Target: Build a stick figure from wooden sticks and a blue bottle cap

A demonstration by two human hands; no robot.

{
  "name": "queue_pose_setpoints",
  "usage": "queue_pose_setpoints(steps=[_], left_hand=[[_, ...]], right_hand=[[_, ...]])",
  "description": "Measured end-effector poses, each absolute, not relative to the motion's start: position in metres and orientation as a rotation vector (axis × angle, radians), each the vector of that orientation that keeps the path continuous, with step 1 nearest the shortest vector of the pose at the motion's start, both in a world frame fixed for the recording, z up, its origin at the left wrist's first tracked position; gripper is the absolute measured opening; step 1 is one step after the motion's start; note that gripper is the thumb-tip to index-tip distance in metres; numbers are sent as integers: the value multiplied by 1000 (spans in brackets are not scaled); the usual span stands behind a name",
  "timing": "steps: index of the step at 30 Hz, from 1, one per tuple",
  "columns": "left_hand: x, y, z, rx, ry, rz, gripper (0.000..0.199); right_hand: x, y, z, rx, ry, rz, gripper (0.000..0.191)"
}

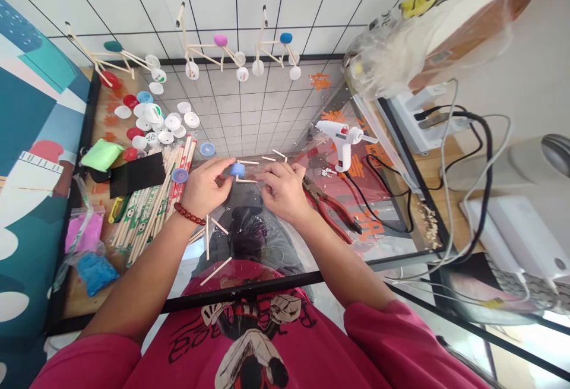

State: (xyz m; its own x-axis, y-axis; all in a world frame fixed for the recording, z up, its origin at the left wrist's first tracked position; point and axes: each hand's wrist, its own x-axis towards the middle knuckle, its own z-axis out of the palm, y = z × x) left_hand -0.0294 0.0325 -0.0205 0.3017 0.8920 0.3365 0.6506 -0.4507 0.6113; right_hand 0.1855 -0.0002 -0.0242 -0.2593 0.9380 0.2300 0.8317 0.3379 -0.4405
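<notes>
Between thumb and forefinger, my left hand [207,186] pinches a small blue bottle cap [237,170]. Thin pale wooden sticks [247,182] reach from beside the cap toward my right hand [285,190]. That hand's fingers are closed at the sticks' far ends; what exactly they grip is partly hidden. Just beyond my right hand lie short joined sticks [279,156]. Loose cut sticks [216,271] rest on the glass nearer my body. Two more blue caps [207,149] lie left of my left hand.
A white glue gun [341,139] stands at the right, with red-handled pliers [332,208] nearer. Bundled chopsticks [149,214], white caps [167,125] and bagged clay [95,271] lie left. Small stick bicycles [218,53] line the back edge. Cables [485,157] run along the right side.
</notes>
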Motion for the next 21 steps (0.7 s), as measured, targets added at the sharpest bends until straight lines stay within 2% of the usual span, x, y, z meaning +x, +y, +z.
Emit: queue_pose_setpoints(steps=[13,21], left_hand=[[-31,34,-25,2230,1367,959,36],[-32,35,-25,2219,1375,954,39]], right_hand=[[186,0,-23,-1517,-2142,274,26],[189,2,-19,-1508,-2062,142,35]])
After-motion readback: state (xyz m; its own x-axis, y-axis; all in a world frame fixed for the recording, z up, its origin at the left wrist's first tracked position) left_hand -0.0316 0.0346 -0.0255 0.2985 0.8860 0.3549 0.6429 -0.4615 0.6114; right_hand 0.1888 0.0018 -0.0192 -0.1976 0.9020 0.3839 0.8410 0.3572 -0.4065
